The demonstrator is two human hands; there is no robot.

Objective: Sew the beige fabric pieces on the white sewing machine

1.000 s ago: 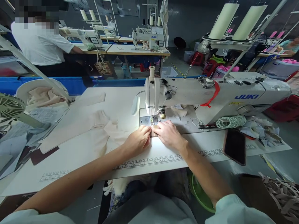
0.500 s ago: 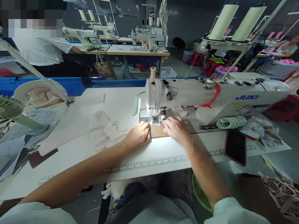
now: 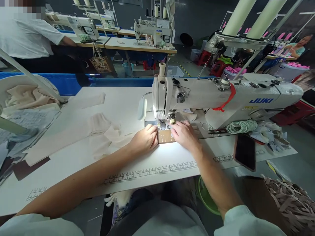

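Note:
My left hand (image 3: pixel 145 137) is closed in a pinch just left of the needle area of a white JUKI sewing machine (image 3: pixel 197 95). Across from it, my right hand (image 3: pixel 185 135) has its fingers curled together at the right of the presser foot. Whatever either hand pinches is too small or hidden to make out. Between them shows a brown plate (image 3: pixel 166 136) with white thread bits on it. Pale beige fabric pieces (image 3: pixel 98 126) lie on the table left of my left hand.
A printed ruler (image 3: pixel 152 172) runs along the table's front edge. To the right lie a phone (image 3: pixel 244 151), a coil of pale green cord (image 3: pixel 241 126) and fabric scraps (image 3: pixel 273 134). A fabric-filled white bin (image 3: pixel 27 90) is at far left. Another person (image 3: pixel 27 36) sits beyond.
The camera view has shifted slightly, so the scene sits a little further left and higher. Both hands stay beside the needle area, with only small finger movement.

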